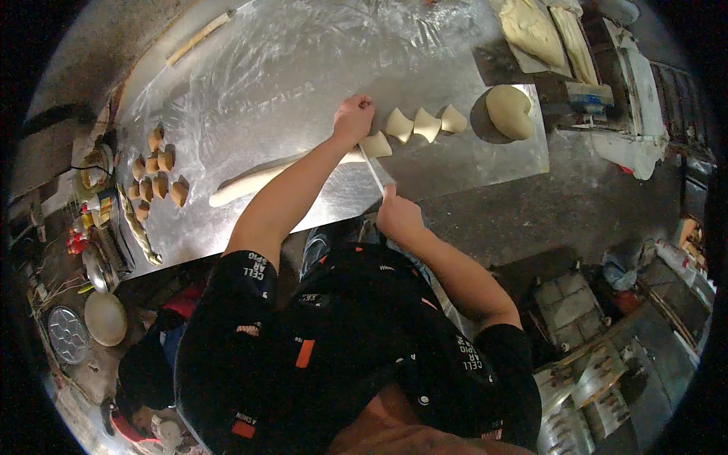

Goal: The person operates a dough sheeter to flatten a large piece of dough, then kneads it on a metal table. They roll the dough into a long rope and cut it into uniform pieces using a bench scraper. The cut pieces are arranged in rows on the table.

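Note:
A long roll of pale dough (258, 183) lies across the metal worktop, partly hidden beneath my left forearm. My right hand (400, 214) is closed around the near end of a thin, straight blade (371, 168), which crosses the roll near its right end. Just beyond the roll, my left hand (354, 119) is closed with its fingers curled; what they hold, if anything, is hidden. A cut end piece (377, 144) sits right beside the blade. Several more cut dough pieces (427, 125) form a row to the right, and past them rests a rounded dough lump (509, 112).
Several small brown pieces (160, 185) and a twisted strip (136, 224) occupy the metal worktop's (280, 91) left side. A wooden stick (201, 38) lies at the far left. Large dough slabs (531, 32) are at the far right, near a white container (629, 148). Metal trays (599, 375) stand lower right.

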Demonstrator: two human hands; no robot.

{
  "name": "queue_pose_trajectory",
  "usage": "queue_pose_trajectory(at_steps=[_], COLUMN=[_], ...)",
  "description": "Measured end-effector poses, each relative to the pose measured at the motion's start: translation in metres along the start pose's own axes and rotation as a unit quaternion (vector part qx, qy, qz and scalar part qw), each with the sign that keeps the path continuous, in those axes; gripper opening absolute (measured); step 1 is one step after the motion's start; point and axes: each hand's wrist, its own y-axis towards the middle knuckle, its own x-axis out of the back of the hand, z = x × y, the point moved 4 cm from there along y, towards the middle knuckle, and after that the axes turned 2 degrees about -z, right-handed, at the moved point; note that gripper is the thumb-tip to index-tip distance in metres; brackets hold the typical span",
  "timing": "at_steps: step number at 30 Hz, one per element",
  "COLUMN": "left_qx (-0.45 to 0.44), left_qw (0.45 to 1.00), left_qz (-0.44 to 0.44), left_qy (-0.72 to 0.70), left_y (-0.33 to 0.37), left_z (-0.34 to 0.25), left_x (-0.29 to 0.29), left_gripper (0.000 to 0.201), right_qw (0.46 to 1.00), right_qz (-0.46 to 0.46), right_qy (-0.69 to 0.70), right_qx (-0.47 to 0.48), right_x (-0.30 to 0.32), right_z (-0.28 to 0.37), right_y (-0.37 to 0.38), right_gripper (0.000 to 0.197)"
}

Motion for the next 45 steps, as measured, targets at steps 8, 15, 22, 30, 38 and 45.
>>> queue_pose_trajectory(at_steps=[8,15,22,30,38,45], left_qx=[-0.116,0.035,-0.081,0.019,-0.061,-0.007], left_qw=[0.983,0.997,0.983,0.996,0.989,0.996], left_qz=[-0.131,-0.029,-0.161,-0.035,-0.132,-0.052], left_qy=[-0.058,-0.057,0.04,-0.078,0.009,-0.078], left_y=[0.027,-0.008,0.028,-0.019,0.03,-0.014], left_z=[-0.026,0.054,0.014,0.065,0.067,0.084], left_x=[0.053,0.036,0.077,0.094,0.116,0.143], left_gripper=[0.028,0.028,0.027,0.027,0.026,0.027], right_qw=[0.957,0.999,0.982,0.989,0.976,0.999], right_qz=[-0.246,-0.015,-0.143,-0.068,-0.171,-0.016], right_qy=[-0.019,0.003,-0.057,-0.018,-0.084,-0.002], right_qx=[0.154,0.039,0.111,0.134,0.108,0.041], right_x=[-0.008,-0.038,-0.047,-0.07,-0.088,-0.091], right_z=[0.011,0.035,0.04,0.071,0.088,0.121], right_y=[0.05,-0.002,0.067,0.003,0.064,0.006], right_gripper=[0.027,0.036,0.034,0.037,0.037,0.028])
